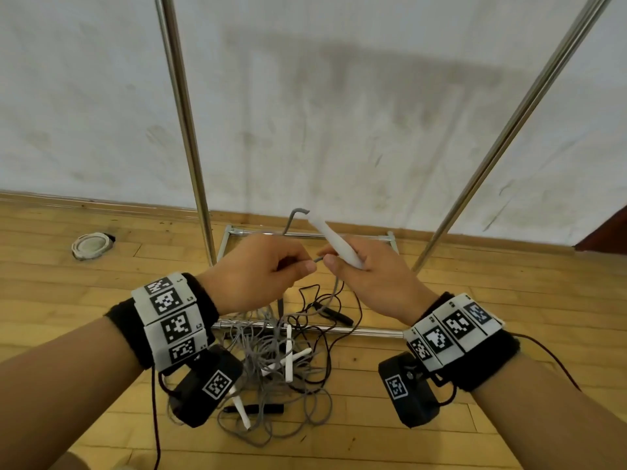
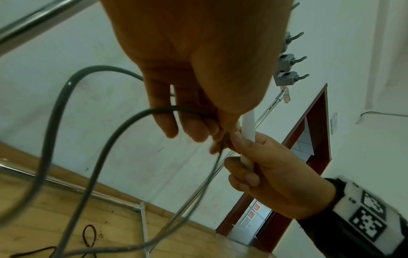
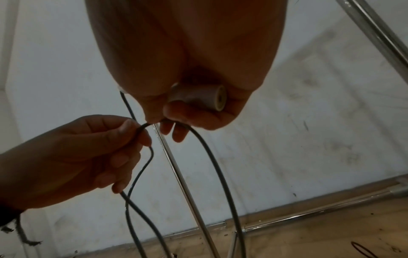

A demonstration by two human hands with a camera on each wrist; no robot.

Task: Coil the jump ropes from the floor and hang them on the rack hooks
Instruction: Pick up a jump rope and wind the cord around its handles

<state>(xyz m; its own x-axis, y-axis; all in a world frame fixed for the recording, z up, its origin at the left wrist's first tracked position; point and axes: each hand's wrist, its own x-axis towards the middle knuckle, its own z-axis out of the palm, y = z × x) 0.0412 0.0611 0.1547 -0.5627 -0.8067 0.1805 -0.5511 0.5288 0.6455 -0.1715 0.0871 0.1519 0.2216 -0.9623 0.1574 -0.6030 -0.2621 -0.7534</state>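
A scuffed white wall (image 1: 339, 113) (smudged grey in patches) meets a wood plank floor (image 1: 51, 300) at a wooden skirting. A dark red door frame (image 2: 318, 125) stands off to the right.

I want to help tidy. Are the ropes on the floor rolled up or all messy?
Messy: the grey ropes and black rope lie tangled, uncoiled, on the floor.

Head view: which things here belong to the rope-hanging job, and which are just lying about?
Job:
- white plastic handle in right hand
- thin grey rope pinched by left hand
- tangled rope pile
- chrome rack
- grey hooks

Lying about:
- round white floor fitting
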